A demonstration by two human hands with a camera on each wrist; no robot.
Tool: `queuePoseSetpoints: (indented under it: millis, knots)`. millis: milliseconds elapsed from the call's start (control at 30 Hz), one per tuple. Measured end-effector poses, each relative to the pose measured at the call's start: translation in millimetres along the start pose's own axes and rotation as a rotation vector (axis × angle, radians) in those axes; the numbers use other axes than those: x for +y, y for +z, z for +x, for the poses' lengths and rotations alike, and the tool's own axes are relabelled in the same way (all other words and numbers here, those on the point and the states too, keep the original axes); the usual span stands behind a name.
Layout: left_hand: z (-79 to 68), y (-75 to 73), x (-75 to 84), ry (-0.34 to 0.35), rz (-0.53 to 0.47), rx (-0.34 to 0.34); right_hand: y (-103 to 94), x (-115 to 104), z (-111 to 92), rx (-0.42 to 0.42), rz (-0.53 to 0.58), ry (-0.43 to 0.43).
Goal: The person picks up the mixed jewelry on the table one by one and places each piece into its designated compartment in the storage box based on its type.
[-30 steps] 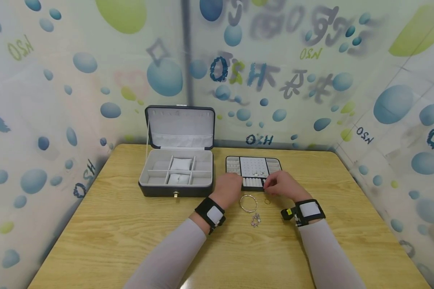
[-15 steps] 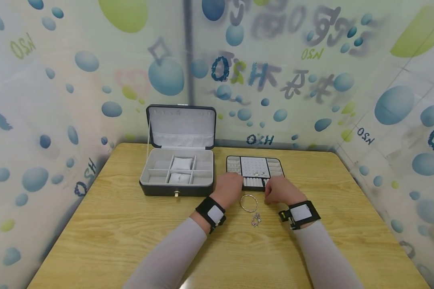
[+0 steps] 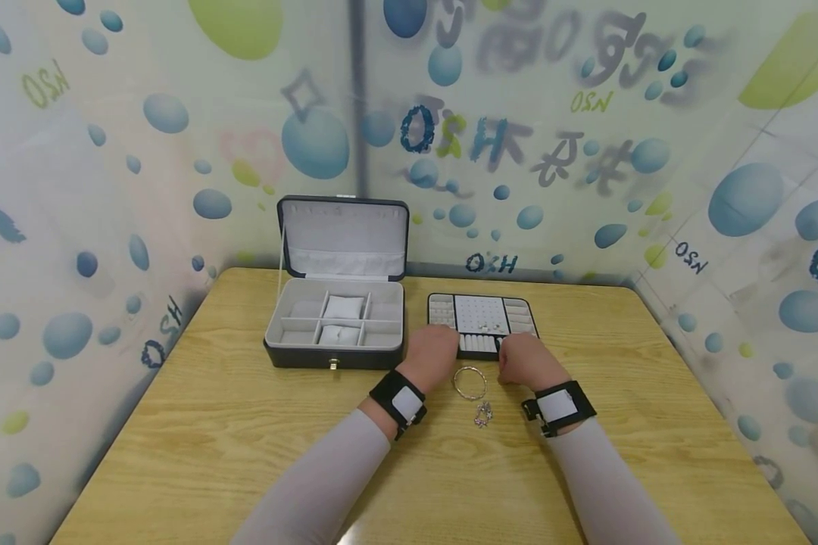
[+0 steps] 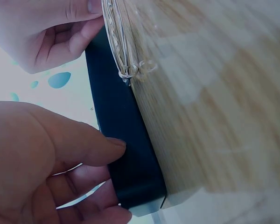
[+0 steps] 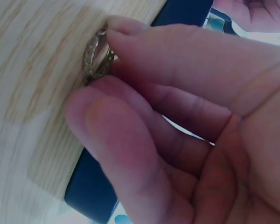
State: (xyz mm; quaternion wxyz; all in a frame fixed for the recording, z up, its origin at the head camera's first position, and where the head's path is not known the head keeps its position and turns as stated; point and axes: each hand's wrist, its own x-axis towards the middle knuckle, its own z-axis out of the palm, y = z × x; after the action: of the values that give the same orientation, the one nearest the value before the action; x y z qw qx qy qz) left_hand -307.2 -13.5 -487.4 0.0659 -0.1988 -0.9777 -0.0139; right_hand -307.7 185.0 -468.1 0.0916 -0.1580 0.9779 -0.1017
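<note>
My left hand (image 3: 432,354) holds the front left corner of a black jewelry tray (image 3: 479,309). In the left wrist view its thumb presses the tray's dark front wall (image 4: 126,170), with the other fingers curled at the end. My right hand (image 3: 526,359) is at the tray's front right corner, pinching a small ornate gold-coloured ring (image 5: 87,60) between thumb and fingertips, close to the tabletop. From the head view that ring is hidden by the hand. A bangle (image 3: 455,384) lies on the table between my hands, and a silvery charm bracelet (image 3: 483,414) lies nearer me.
Left of the tray stands a dark jewelry box (image 3: 313,359), lid (image 3: 344,238) raised, with white cushions (image 3: 344,307) in two middle compartments. Small earrings (image 3: 487,327) sit on the tray's pale panel. A patterned wall backs the wooden table (image 3: 245,424).
My right hand has come down and slightly left from the tray's edge onto the small ring, and its fingers have closed on it. The left hand stays on the tray.
</note>
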Motion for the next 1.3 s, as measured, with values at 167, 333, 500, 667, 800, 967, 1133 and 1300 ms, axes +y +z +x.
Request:
queuePoseSetpoints:
  millis: [167,333,500,667,800,967,1133,1300]
  knots:
    - [0.4,-0.2,-0.3,-0.001,-0.001,-0.010,1.7,-0.9,0.7,0.004,-0.019,0.026]
    - [-0.6,-1.4,-0.2,-0.001,-0.008,-0.018,2.5,-2.4,0.8,0.006,-0.024,0.051]
    - [-1.6,-4.1,-0.2,0.000,-0.006,-0.031,2.8,-4.9,0.9,0.007,-0.036,0.067]
    - [-1.7,-3.6,0.2,-0.002,0.002,-0.026,2.3,-6.9,-0.1,0.013,-0.047,0.069]
    - [-1.4,-2.4,0.4,0.001,0.000,-0.020,2.7,-6.4,-1.2,0.010,-0.056,0.066]
    - [-1.6,-0.9,0.8,-0.003,-0.007,-0.022,3.1,-4.6,-2.3,0.018,-0.047,0.033]
    - [-1.0,0.1,0.4,-0.004,-0.003,-0.021,1.7,0.3,-2.1,-0.003,0.039,0.026]
    - [-0.8,-0.8,-0.3,0.000,-0.003,-0.021,1.6,6.6,-0.5,-0.030,0.098,0.042]
